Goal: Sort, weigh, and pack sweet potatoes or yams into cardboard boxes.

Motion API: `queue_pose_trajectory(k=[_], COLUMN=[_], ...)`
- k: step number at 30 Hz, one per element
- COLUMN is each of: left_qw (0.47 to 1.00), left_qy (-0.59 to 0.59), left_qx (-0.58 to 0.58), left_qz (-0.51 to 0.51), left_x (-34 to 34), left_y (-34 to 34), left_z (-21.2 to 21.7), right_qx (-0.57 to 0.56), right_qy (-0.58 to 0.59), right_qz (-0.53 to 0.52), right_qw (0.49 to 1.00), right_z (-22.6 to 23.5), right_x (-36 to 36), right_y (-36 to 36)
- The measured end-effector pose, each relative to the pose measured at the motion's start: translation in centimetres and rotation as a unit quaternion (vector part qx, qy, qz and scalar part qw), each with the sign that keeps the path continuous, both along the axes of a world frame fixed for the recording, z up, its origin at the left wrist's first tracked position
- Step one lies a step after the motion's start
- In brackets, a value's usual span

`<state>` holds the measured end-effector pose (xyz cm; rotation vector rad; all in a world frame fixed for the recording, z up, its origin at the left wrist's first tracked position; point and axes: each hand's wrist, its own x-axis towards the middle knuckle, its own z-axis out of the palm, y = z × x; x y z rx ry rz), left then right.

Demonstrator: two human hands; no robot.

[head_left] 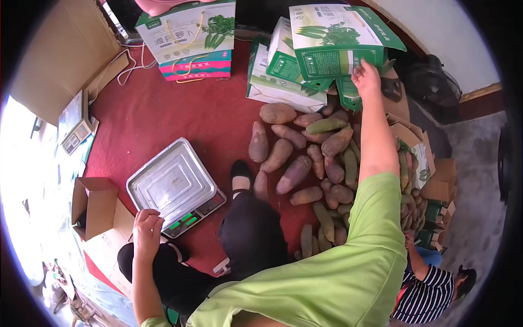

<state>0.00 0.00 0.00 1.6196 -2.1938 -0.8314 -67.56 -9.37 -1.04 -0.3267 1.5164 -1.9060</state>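
Observation:
My right hand (366, 80) reaches far forward, its fingers bent and closed on the lower edge of a green-and-white carton (339, 61) with vegetables pictured on it. That carton lies tilted over other cartons (284, 64) of the same kind. My left hand (147, 231) is closed, fingers curled together, with nothing visible in it. It hovers by the near left corner of a metal weighing tray (173, 182). Under the tray, a digital scale (202, 210) shows lit green displays. Between my leg and right arm lie many long vegetables (294, 173), brownish-purple and green.
Gift bags (188, 32) stand at the back. An open cardboard box (98, 204) is left of the scale. A black fan (434, 82) stands at the far right. Another person in a striped top (422, 294) sits at the lower right, near more piled vegetables.

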Motion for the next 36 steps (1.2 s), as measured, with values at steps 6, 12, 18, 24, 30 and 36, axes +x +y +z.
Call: queue_pose_trajectory(k=[6, 12, 18, 24, 30, 36], left_qw=[0.996, 0.995, 0.991, 0.987, 0.972, 0.923], left_qy=[-0.033, 0.006, 0.030, 0.083, 0.185, 0.307], left_qx=[-0.058, -0.092, -0.120, -0.140, -0.096, -0.119], left_qz=[-0.062, -0.044, -0.045, -0.014, 0.106, 0.201], left_x=[1.5, 3.1, 4.4, 5.9, 9.3, 14.1], left_y=[2.0, 2.9, 3.8, 4.2, 3.4, 0.1], left_z=[1.1, 1.7, 2.8, 3.6, 3.5, 4.4], right_qx=[-0.037, -0.048, 0.055, 0.107, 0.101, -0.045], right_qy=[0.114, 0.208, 0.254, 0.218, 0.139, 0.268], right_qz=[-0.047, -0.021, 0.093, 0.266, 0.375, 0.500], right_qw=[0.992, 0.977, 0.961, 0.933, 0.911, 0.822], right_z=[6.2, 16.8, 25.4, 24.0, 20.8, 19.1], right_x=[6.9, 10.8, 14.5, 19.3, 36.4, 45.7], right_y=[0.4, 3.0, 4.0, 0.1, -1.1, 0.5])
